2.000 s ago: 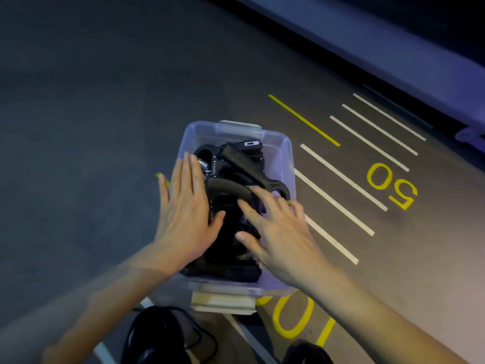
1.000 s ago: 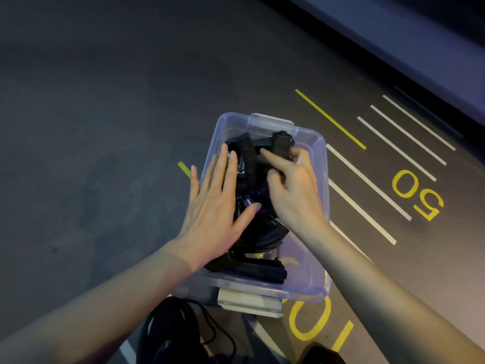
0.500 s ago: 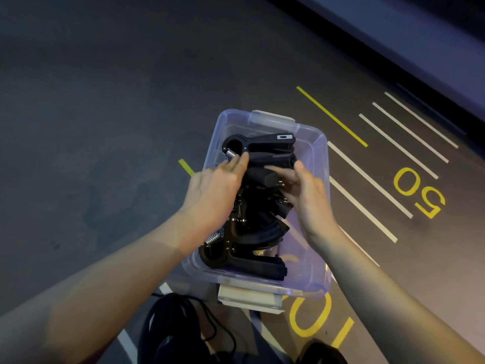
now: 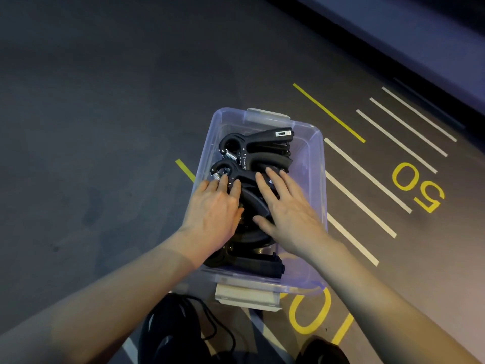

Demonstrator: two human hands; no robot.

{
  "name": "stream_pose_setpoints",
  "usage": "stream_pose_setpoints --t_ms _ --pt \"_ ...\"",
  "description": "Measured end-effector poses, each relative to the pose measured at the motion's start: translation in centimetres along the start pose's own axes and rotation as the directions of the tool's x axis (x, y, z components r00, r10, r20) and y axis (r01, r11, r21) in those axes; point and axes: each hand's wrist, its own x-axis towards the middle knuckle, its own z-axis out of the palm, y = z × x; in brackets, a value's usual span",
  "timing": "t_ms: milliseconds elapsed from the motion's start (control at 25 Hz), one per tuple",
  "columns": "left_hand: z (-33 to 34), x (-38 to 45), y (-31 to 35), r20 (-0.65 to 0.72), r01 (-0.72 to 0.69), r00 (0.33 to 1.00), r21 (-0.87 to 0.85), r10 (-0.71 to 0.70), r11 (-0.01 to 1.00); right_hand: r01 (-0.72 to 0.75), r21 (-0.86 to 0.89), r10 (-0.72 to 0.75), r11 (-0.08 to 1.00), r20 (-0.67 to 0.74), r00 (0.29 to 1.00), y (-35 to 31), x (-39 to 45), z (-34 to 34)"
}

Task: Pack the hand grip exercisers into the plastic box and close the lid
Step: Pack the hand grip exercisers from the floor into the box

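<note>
A clear plastic box (image 4: 319,164) with pale latches stands open on the dark floor. Several black hand grip exercisers (image 4: 259,148) with metal springs lie stacked inside it. My left hand (image 4: 214,208) rests flat on the left side of the pile, fingertips by a spring. My right hand (image 4: 286,206) lies flat on the handles at the right, fingers straight. Both hands press down on the exercisers and hide the middle ones. No lid is in view.
The floor carries white and yellow painted lines (image 4: 364,179) and the yellow numbers 50 (image 4: 417,187) and 10 (image 4: 315,319) to the right. A black bag with cords (image 4: 178,334) lies just below the box. A raised ledge (image 4: 420,48) runs along the upper right.
Both hands went from handling a top exerciser at the far end to lying flat on the pile nearer me. The far exerciser now lies uncovered on its side.
</note>
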Motion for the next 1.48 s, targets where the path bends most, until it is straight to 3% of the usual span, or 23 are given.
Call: stream_pose_setpoints --t_ms 360,640,840,1000,1360,1480 --pt "0.7 -1.0 -0.3 0.007 -0.081 0.997 0.097 0.08 0.992 -0.017 0.028 0.016 0.999 0.039 0.999 0.8 0.9 0.5" --pt "0.4 -1.1 -0.2 0.007 -0.076 0.997 0.056 0.076 0.996 -0.032 0.024 0.031 0.999 0.07 0.997 1.0 1.0 0.3" --pt "0.4 -1.0 -0.3 -0.06 -0.056 0.997 -0.001 0.055 0.998 -0.039 -0.025 0.035 0.999 -0.143 0.989 1.8 3.0 -1.7" --pt "0.9 -1.1 -0.2 -0.074 -0.094 0.993 0.01 0.094 0.996 -0.076 -0.138 0.07 0.987 -0.049 0.996 2.7 6.7 -2.9" --pt "1.1 -1.3 -0.4 -0.081 -0.091 0.992 0.017 0.092 0.996 -0.122 -0.133 0.12 0.984 -0.024 0.992 2.5 6.5 -2.2" --pt "1.0 -1.0 -0.8 -0.105 -0.082 0.992 -0.08 0.073 0.993 -0.044 0.081 0.063 0.996 -0.252 0.966 1.9 2.5 -2.3"
